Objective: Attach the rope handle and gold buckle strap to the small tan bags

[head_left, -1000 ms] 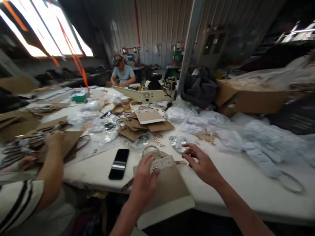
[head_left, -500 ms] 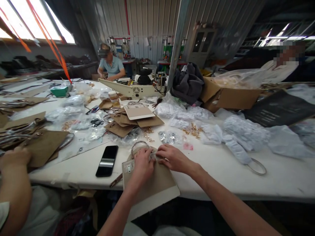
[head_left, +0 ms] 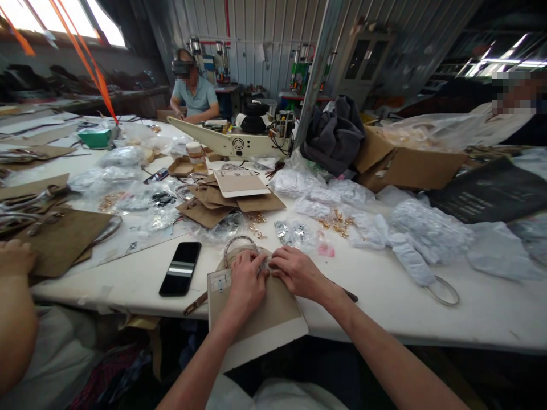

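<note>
Daylight blown out in the bright skylight window point(head_left: 64, 17) at upper left, white table point(head_left: 384, 296) evenly lit, soft shadows, dim right background, wide-angle bending at edges, slight blur throughout.

The left hand point(head_left: 245, 285) and right hand point(head_left: 298, 273) meet over the top edge of the brown paper bag point(head_left: 260, 319), so whatever the fingertips pinch there is hidden beneath them. The bag's round handle point(head_left: 240, 246) shows only as an arc beyond the left hand; its lower part is covered. A thin dark tool point(head_left: 348, 295) just past the right wrist is mostly hidden by the forearm. The small gold pieces point(head_left: 337, 222) far beyond the right hand are too small to identify. Left of the left hand, a co-worker's arm point(head_left: 15, 307) is cut off by the picture's edge, and 2 faces are blurred.
</note>
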Available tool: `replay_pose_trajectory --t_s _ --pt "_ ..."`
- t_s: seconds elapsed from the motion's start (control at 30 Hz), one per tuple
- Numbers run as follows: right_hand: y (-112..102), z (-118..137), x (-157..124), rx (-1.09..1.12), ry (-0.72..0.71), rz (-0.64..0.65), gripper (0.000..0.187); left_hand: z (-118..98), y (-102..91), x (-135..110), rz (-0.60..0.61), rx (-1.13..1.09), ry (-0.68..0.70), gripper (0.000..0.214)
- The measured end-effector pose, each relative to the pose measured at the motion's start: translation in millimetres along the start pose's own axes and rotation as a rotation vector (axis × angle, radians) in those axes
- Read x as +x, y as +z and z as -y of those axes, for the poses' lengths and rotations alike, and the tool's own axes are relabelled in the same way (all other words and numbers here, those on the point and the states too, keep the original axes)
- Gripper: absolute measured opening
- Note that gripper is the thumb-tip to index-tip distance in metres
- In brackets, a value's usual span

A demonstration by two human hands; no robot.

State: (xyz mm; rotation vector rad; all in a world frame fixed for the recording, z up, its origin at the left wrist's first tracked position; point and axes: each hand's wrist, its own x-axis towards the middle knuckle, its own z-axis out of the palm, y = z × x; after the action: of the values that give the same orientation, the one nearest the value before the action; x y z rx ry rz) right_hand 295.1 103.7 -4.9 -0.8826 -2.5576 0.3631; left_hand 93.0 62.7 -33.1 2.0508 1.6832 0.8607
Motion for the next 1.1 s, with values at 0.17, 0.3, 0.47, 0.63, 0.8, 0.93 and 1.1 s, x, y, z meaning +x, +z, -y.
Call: replay_pose_trajectory --t_s 0.17,0.3,0.47,0.63,0.8,0.93,1.1 --pt "0.0 -2.3 -0.2 0.013 -0.02 0.014 0.016 1.2 1.3 -0.6 0.012 0.021 -0.012 0.037" --pt "2.2 -3.7 -1.8 0.016 -0.034 0.016 0.016 1.5 2.3 -0.3 0.011 0.03 -0.023 0.035" --pt "2.0 -6.8 -5.6 0.124 0.023 -0.032 0.018 1.4 2.1 -0.2 0.023 0.041 -0.025 0.036" --pt "0.9 -6.6 -6.6 0.61 0.286 -0.221 0.022 0.8 1.3 -0.1 0.028 0.042 -0.031 0.036" --pt "7.5 1.2 -3.9 0.775 0.529 -0.247 0.027 -0.3 1.4 -1.1 0.023 0.042 -0.037 0.033" --pt "5.7 5.3 1.0 0.626 0.482 -0.175 0.02 -0.9 1.3 -2.4 0.02 0.058 -0.035 0.031" --pt "2.4 2.6 3.6 0.569 0.413 -0.151 0.02 -0.5 1.7 -3.5 0.014 0.059 -0.025 0.032"
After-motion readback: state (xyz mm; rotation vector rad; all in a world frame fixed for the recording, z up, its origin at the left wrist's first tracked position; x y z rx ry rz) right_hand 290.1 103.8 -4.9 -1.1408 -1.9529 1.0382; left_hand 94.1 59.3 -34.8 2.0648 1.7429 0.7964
